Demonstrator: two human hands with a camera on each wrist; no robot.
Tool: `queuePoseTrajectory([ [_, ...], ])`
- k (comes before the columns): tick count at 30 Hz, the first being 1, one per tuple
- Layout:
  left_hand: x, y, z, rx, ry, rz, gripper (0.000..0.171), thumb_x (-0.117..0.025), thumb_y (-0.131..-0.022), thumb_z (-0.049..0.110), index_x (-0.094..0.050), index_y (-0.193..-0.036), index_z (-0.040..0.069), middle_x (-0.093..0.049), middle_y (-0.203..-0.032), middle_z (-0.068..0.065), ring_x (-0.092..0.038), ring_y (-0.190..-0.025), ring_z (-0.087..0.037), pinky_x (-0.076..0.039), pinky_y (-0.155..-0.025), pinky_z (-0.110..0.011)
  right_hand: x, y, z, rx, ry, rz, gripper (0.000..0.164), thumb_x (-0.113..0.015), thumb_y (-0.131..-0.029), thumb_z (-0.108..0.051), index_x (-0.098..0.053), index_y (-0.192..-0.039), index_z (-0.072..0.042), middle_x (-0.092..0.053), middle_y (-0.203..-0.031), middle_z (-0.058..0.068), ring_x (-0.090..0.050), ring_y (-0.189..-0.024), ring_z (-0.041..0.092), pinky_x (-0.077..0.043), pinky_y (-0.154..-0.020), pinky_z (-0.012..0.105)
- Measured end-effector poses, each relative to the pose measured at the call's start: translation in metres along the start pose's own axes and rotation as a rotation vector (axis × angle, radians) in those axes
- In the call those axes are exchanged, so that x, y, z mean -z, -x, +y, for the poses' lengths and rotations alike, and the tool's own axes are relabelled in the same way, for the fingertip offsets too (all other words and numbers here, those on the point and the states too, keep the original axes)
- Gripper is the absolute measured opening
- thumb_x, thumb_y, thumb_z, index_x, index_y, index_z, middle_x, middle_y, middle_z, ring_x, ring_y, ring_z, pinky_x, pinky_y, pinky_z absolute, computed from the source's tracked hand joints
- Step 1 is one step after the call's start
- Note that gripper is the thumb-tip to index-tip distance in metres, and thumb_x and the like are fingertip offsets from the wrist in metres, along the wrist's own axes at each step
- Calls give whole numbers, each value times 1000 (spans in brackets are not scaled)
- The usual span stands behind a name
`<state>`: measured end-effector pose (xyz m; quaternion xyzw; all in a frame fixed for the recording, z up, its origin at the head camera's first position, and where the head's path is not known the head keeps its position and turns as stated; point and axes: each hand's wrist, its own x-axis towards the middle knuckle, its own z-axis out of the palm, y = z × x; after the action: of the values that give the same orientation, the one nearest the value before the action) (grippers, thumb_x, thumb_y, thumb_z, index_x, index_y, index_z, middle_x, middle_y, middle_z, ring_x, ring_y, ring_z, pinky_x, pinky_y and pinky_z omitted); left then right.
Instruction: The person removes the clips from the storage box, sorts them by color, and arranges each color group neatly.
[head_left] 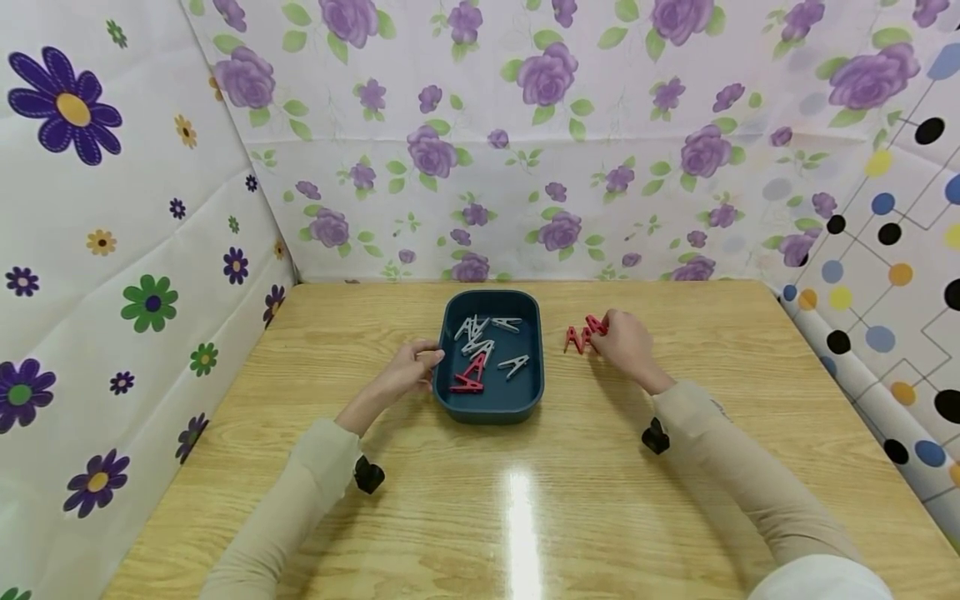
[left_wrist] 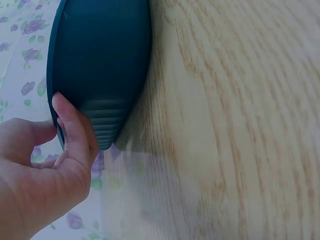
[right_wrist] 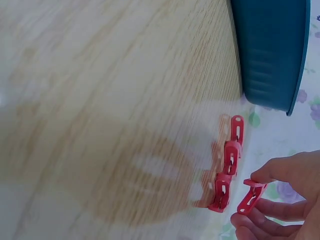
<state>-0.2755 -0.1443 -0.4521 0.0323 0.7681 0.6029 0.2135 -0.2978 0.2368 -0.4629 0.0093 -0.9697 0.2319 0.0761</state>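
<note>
A dark blue plastic bin (head_left: 490,415) stands on the table, with several white clothespins (head_left: 513,365) and a few red clothespins (head_left: 468,384) lying inside. At its left side, my left hand (head_left: 408,367) grips the rim between thumb and fingers, as the left wrist view shows. To the right of the bin, my right hand (head_left: 628,342) pinches a red clothespin (right_wrist: 252,196) between thumb and fingers. Close beside that one, three more red clothespins (right_wrist: 231,157) stand in a linked-looking row on the table; whether they are clipped together I cannot tell.
The wooden table (head_left: 450,508) runs up to a flower-patterned cloth (head_left: 517,192) at the back. Patterned cloths also hang on the left and right sides. A black wrist camera (head_left: 368,475) sits on the left wrist, another black camera (head_left: 656,437) on the right.
</note>
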Motion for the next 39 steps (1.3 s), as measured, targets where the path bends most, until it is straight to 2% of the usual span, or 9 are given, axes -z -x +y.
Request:
queuePoseTrajectory([
  [8, -1, 0, 0, 12, -24, 23, 48, -46, -104, 23, -37, -145, 2, -57, -89, -7, -52, -63, -11, -48, -61, -28, 3, 1, 4, -42, 36, -19, 28, -68, -89, -28, -60, -85, -1, -64, -80, 15, -52, -59, 20, -37, -46, 28],
  [13, -1, -1, 0, 0, -18, 19, 47, -46, -104, 22, -37, -145, 0, -58, -90, -7, -52, -63, -10, -48, -60, -27, 7, 2, 6, -69, 54, -32, 27, -67, -90, -28, -59, -82, -3, -62, -77, 13, -50, -58, 20, -36, -46, 29],
  [18, 0, -2, -1, 3, -15, 14, 47, -46, -104, 22, -37, -144, -1, -57, -90, -7, -52, -63, -10, -48, -58, -26, 7, 3, 12, -80, 55, -34, 26, -65, -88, -24, -52, -72, -7, -51, -63, 5, -42, -52, 16, -31, -43, 27],
  [24, 0, -3, -2, 16, -11, 20, 46, -46, -104, 22, -39, -144, 1, -57, -87, -6, -52, -63, -11, -48, -58, -26, 7, 4, 19, -64, 55, -24, 41, -63, -89, -22, -39, -57, -14, -32, -48, -4, -29, -42, 9, -22, -39, 22],
  [28, 0, -2, -1, 14, -12, 17, 46, -46, -104, 21, -38, -144, 0, -58, -87, -6, -53, -62, -11, -48, -57, -26, 8, 5, 23, -52, 40, -17, 48, -62, -89, -21, -36, -50, -16, -28, -43, -6, -25, -39, 9, -19, -37, 22],
  [34, 0, -2, 0, 19, -9, 16, 48, -46, -104, 22, -36, -145, 0, -58, -87, -6, -52, -62, -10, -48, -58, -26, 9, 7, 27, -76, 32, -51, 50, -61, -91, -24, -35, -49, -17, -26, -43, -6, -23, -39, 8, -18, -38, 22],
  [39, 0, -1, 0, 24, -11, 11, 49, -46, -104, 22, -35, -146, 1, -57, -88, -7, -51, -62, -11, -47, -58, -26, 11, 6, 28, -127, 28, -89, 50, -62, -92, -27, -37, -51, -16, -27, -44, -6, -26, -40, 9, -21, -38, 23],
])
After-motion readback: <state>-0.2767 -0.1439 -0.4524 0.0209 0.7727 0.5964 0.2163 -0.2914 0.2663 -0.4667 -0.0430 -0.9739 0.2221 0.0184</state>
